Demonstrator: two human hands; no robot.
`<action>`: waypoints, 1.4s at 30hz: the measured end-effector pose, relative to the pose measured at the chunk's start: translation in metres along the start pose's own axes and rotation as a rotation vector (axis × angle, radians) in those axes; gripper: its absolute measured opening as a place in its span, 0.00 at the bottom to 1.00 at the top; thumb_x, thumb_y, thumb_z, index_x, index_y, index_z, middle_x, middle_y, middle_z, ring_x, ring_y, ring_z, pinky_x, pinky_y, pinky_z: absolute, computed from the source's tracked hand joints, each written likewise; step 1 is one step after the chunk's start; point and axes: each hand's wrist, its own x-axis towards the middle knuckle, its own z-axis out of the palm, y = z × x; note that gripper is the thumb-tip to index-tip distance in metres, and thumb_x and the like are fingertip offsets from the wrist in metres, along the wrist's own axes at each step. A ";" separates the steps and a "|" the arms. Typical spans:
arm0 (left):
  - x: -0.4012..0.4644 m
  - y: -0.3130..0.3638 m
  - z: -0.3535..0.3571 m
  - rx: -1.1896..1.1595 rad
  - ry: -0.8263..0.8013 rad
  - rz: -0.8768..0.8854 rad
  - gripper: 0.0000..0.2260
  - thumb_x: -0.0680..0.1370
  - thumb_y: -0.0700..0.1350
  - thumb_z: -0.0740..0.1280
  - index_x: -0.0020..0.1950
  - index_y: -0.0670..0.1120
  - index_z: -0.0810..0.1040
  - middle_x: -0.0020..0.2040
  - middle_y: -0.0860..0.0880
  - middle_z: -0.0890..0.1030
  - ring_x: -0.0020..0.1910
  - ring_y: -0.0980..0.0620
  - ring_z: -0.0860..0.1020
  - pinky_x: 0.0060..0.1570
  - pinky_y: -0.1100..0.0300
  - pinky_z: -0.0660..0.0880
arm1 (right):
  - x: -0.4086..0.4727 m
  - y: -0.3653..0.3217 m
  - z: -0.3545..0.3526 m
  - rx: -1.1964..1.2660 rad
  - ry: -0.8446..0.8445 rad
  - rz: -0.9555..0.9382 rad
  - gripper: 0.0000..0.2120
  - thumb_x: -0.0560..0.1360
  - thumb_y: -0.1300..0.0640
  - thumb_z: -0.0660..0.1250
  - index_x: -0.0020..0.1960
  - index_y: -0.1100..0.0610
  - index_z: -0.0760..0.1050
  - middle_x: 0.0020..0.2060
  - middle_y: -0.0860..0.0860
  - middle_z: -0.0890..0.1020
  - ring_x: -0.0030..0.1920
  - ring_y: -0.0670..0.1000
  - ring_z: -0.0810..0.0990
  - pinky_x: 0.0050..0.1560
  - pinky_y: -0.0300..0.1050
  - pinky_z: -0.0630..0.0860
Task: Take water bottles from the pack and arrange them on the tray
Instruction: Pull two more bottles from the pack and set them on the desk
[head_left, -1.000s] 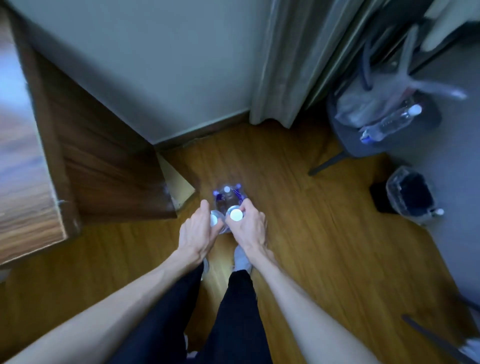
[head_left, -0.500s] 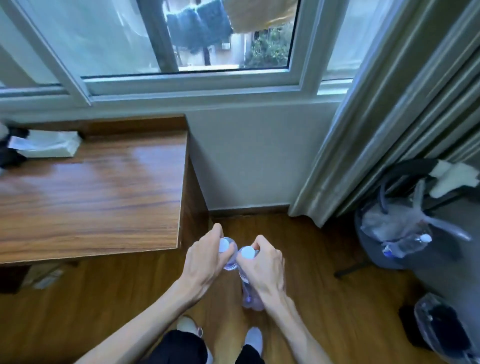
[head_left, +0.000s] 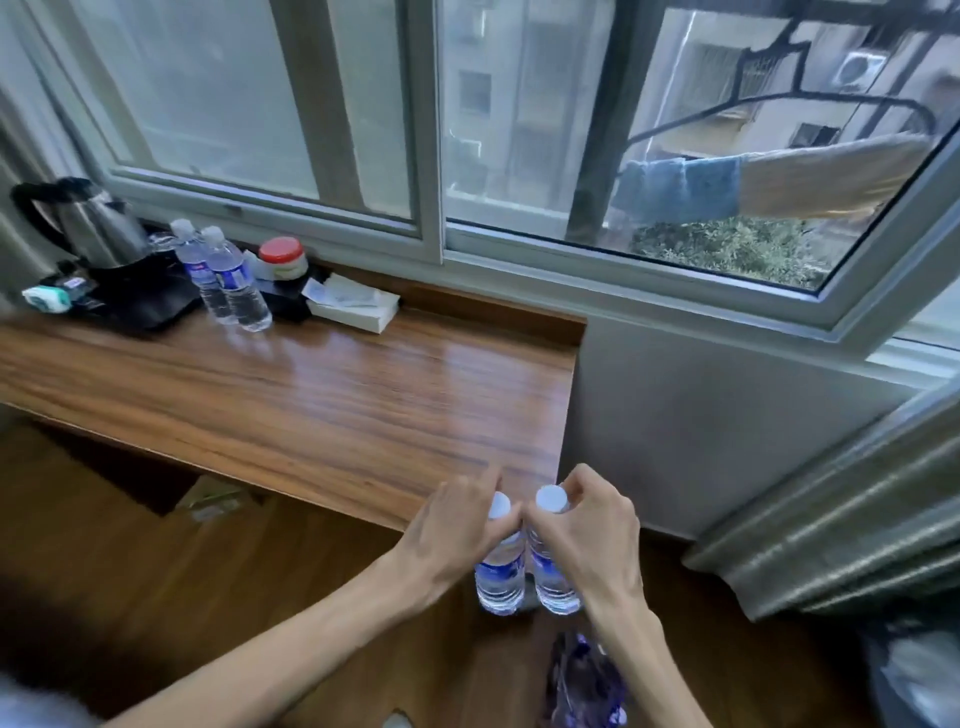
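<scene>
My left hand (head_left: 457, 525) grips the neck of one clear water bottle (head_left: 500, 577) with a blue label and white cap. My right hand (head_left: 592, 525) grips a second bottle (head_left: 553, 577) the same way. Both bottles hang side by side in the air, just off the near right corner of the wooden desk (head_left: 311, 395). The torn plastic pack (head_left: 587, 680) lies on the floor below them. At the desk's far left, two more bottles (head_left: 228, 280) stand at the edge of a black tray (head_left: 150, 306).
A steel kettle (head_left: 88, 223) sits on the tray. A red-lidded jar (head_left: 283, 257) and a white tissue box (head_left: 353, 304) lie by the window. A curtain (head_left: 841, 525) hangs at right, with a bagged bin (head_left: 914, 675) under it.
Both hands have lifted the two bottles up from the pack on the floor to desk height. My view has risen from the floor to the desk and window.
</scene>
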 end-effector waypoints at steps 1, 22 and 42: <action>-0.001 -0.009 -0.007 0.001 0.014 0.005 0.17 0.78 0.59 0.63 0.45 0.48 0.63 0.43 0.41 0.81 0.47 0.36 0.77 0.37 0.53 0.64 | 0.003 -0.011 0.006 -0.010 -0.005 -0.009 0.18 0.62 0.47 0.72 0.35 0.58 0.67 0.27 0.51 0.74 0.32 0.58 0.70 0.31 0.48 0.68; 0.079 -0.258 -0.201 0.039 0.313 -0.320 0.14 0.78 0.54 0.67 0.43 0.48 0.66 0.38 0.49 0.78 0.35 0.49 0.75 0.30 0.61 0.63 | 0.107 -0.244 0.238 0.098 -0.264 -0.281 0.26 0.61 0.35 0.63 0.37 0.59 0.69 0.28 0.54 0.76 0.29 0.51 0.67 0.29 0.45 0.65; 0.192 -0.492 -0.328 0.062 0.193 -0.290 0.14 0.75 0.54 0.67 0.42 0.49 0.63 0.42 0.47 0.80 0.40 0.40 0.77 0.35 0.54 0.66 | 0.176 -0.420 0.440 0.095 -0.230 0.006 0.16 0.67 0.45 0.71 0.39 0.55 0.69 0.31 0.48 0.78 0.35 0.54 0.76 0.32 0.45 0.66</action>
